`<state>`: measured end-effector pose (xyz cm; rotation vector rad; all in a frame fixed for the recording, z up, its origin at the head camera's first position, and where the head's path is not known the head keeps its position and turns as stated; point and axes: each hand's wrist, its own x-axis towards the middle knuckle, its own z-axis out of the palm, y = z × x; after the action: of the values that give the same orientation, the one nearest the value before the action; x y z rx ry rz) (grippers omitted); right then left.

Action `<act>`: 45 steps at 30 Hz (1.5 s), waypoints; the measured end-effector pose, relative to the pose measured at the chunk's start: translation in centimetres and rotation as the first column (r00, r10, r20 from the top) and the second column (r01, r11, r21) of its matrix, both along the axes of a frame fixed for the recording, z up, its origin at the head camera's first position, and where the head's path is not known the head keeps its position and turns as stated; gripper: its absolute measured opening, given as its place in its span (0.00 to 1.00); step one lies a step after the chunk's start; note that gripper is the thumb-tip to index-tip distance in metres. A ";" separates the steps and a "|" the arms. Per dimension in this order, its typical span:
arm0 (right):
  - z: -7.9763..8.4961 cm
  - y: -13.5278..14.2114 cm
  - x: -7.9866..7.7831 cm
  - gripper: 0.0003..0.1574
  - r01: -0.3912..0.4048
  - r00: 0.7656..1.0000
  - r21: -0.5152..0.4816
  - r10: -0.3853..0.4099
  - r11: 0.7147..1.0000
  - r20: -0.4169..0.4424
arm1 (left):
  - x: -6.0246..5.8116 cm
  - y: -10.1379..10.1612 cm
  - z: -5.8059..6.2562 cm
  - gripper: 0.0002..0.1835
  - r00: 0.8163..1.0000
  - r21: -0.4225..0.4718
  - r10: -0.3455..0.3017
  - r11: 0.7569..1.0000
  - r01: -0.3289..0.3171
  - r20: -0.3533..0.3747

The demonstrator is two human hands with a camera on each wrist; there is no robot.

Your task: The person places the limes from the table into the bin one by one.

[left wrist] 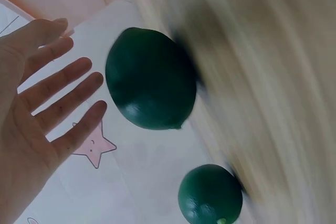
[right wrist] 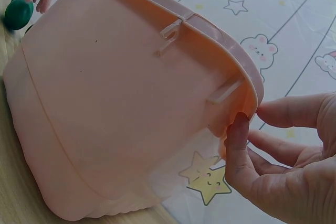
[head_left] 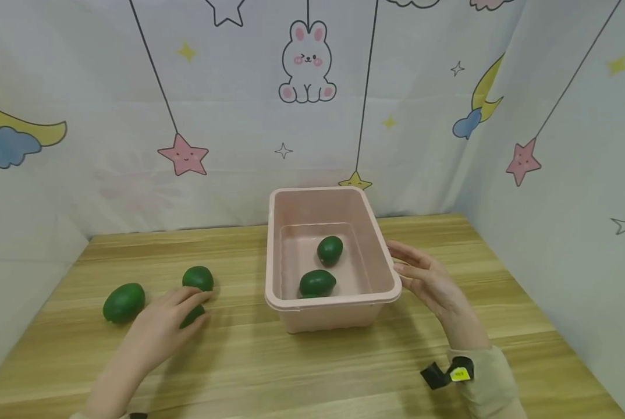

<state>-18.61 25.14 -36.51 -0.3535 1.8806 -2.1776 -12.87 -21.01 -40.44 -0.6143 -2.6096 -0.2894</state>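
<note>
My left hand (head_left: 163, 320) is over the left side of the table, its fingers spread and slightly bent. Under its fingers sits a lime (head_left: 192, 316), partly hidden; the left wrist view shows a gap between the fingertips and the nearest lime (left wrist: 151, 78). Just beyond the hand lies a second lime (head_left: 198, 278), and a third lime (head_left: 124, 303) is to its left. A pink plastic bin (head_left: 333, 304) stands upright mid-table with two limes (head_left: 330, 250) inside. At its right side, my right hand (head_left: 430, 285) pinches the rim (right wrist: 247, 85) between thumb and fingers.
The wooden table (head_left: 239, 372) ends at a white curtain (head_left: 228, 105) printed with stars, moons and a rabbit, close behind the bin. Another curtain side (head_left: 569, 233) runs along the right edge. A black strap (head_left: 448, 372) is on the right sleeve.
</note>
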 end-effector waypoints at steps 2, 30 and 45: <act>0.0 0.0 0.0 0.35 0.003 1.000 -0.001 -0.003 1.000 0.002 | 0.0 -0.5 -0.3 0.24 0.999 -0.012 -0.020 1.000 0.020 -0.036; 0.0 -0.1 0.0 0.35 0.017 1.000 -0.003 -0.017 1.000 0.010 | -1.0 -3.9 -2.1 0.31 0.997 -0.090 -0.079 0.993 0.080 0.023; 0.0 -0.1 0.0 0.36 0.002 1.000 -0.009 -0.002 1.000 -0.002 | -1.2 -4.1 -2.0 0.36 0.992 -0.105 -0.073 0.991 0.084 0.103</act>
<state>-18.65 25.01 -36.50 -0.3554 1.8730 -2.1885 -14.05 -25.10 -42.45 -0.7593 -2.7143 -0.2066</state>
